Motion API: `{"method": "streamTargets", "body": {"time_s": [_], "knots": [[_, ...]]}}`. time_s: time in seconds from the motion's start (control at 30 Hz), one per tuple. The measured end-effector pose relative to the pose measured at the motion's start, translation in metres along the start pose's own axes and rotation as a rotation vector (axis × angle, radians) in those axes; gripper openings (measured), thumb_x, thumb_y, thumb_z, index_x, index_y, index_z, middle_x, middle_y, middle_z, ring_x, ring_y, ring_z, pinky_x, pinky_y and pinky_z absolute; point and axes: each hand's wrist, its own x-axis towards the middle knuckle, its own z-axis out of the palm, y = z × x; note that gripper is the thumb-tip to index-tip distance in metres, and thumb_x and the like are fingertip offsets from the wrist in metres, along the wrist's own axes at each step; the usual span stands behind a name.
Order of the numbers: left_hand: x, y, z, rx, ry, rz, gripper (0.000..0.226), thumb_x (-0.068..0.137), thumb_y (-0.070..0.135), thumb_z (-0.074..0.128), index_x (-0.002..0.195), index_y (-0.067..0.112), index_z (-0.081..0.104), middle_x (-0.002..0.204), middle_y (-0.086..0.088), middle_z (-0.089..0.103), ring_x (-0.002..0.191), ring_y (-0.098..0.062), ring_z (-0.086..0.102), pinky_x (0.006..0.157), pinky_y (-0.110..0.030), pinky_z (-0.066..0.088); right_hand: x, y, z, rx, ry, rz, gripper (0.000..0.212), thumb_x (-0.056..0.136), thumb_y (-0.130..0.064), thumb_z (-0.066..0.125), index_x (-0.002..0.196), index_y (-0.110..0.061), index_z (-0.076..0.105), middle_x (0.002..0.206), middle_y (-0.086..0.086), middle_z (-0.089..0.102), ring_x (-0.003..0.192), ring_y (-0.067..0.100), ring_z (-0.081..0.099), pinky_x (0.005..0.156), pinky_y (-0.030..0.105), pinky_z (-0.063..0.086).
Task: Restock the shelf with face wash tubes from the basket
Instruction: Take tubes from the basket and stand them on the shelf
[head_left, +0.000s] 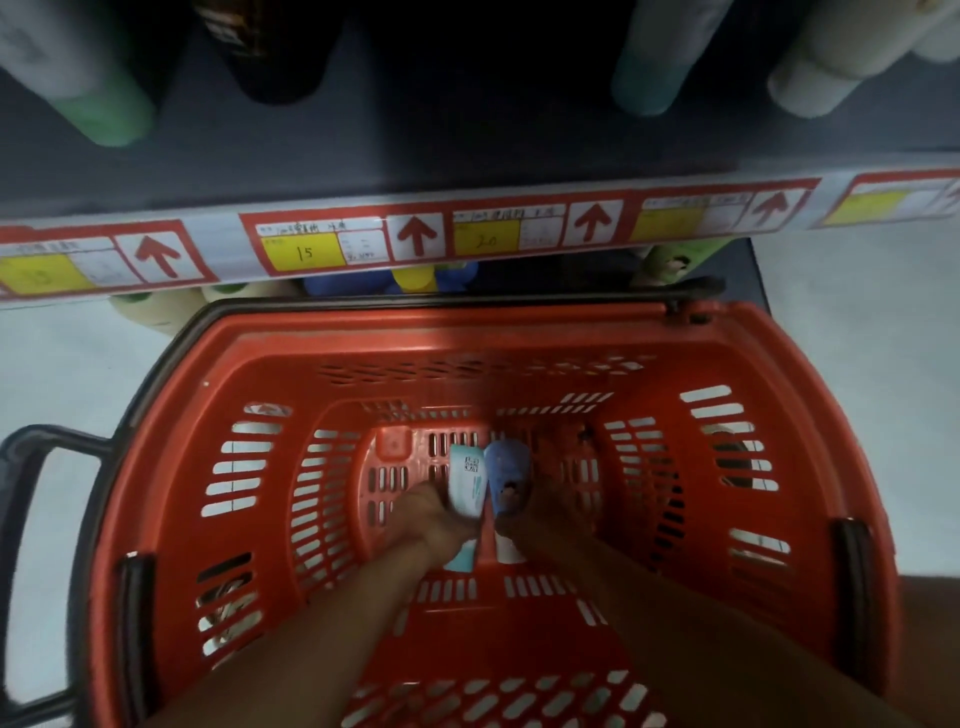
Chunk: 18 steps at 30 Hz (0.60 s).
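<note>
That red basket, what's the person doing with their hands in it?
A person is reaching both hands down into the red basket, which sits on the floor by a shelf. The left hand holds a white and teal tube, and the right hand holds a blue tube. Both tubes are low in the basket, not on the shelf yet.

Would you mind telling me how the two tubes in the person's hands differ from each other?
The white-and-teal tube, held by the left hand, is pale with a printed code square; the blue tube, held by the right hand, is blue with a small dark picture. The blue tube's cap looks white, the other's teal. Both lie low inside the red basket, side by side, each gripped near its lower half.
</note>
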Motion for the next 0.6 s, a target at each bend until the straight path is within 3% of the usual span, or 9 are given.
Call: {"method": "streamTargets", "body": {"time_s": [0.13, 0.27, 0.3, 0.4, 0.6], "knots": [[-0.019, 0.009, -0.014, 0.012, 0.066, 0.069, 0.038, 0.074, 0.036, 0.089, 0.107, 0.021, 0.077, 0.103, 0.001, 0.079, 0.067, -0.006, 0.061, 0.048, -0.011, 0.040, -0.020, -0.006, -0.020, 0.043, 0.048, -0.097, 0.050, 0.092, -0.033, 0.067, 0.136, -0.010, 0.059, 0.120, 0.010, 0.071, 0.110, 0.026, 0.069, 0.085, 0.027, 0.053], [-0.052, 0.022, -0.030, -0.003, 0.137, 0.165, 0.031, 0.074, 0.032, 0.089, 0.101, 0.023, 0.075, 0.090, 0.005, 0.076, 0.064, -0.003, 0.062, 0.053, -0.015, 0.046, -0.056, -0.013, -0.050, 0.083, 0.092, -0.207, 0.023, 0.087, -0.021, 0.073, 0.107, -0.017, 0.061, 0.106, 0.012, 0.072, 0.105, 0.028, 0.070, 0.077, 0.026, 0.049], [-0.061, 0.026, -0.034, -0.017, 0.162, 0.188, 0.031, 0.072, 0.032, 0.090, 0.097, 0.024, 0.074, 0.088, 0.006, 0.075, 0.066, -0.005, 0.064, 0.055, -0.017, 0.047, -0.065, -0.015, -0.057, 0.077, 0.139, -0.246, 0.025, 0.087, -0.026, 0.073, 0.108, -0.018, 0.061, 0.108, 0.013, 0.071, 0.107, 0.030, 0.069, 0.081, 0.028, 0.050], [-0.090, 0.039, -0.046, -0.087, 0.229, 0.263, 0.026, 0.070, 0.031, 0.091, 0.080, 0.027, 0.067, 0.081, 0.007, 0.074, 0.064, -0.002, 0.063, 0.054, -0.017, 0.044, -0.095, -0.016, -0.079, 0.054, 0.216, -0.309, 0.061, 0.074, -0.046, 0.073, 0.123, -0.011, 0.061, 0.118, 0.008, 0.069, 0.113, 0.029, 0.066, 0.088, 0.030, 0.051], [-0.159, 0.073, -0.072, -0.182, 0.339, 0.440, 0.030, 0.076, 0.026, 0.091, 0.088, 0.020, 0.065, 0.083, 0.008, 0.068, 0.065, 0.001, 0.061, 0.040, -0.009, 0.040, -0.152, -0.018, -0.132, 0.091, 0.352, -0.435, 0.050, 0.079, -0.032, 0.079, 0.119, -0.013, 0.055, 0.117, 0.005, 0.068, 0.104, 0.023, 0.067, 0.075, 0.027, 0.047]]}}
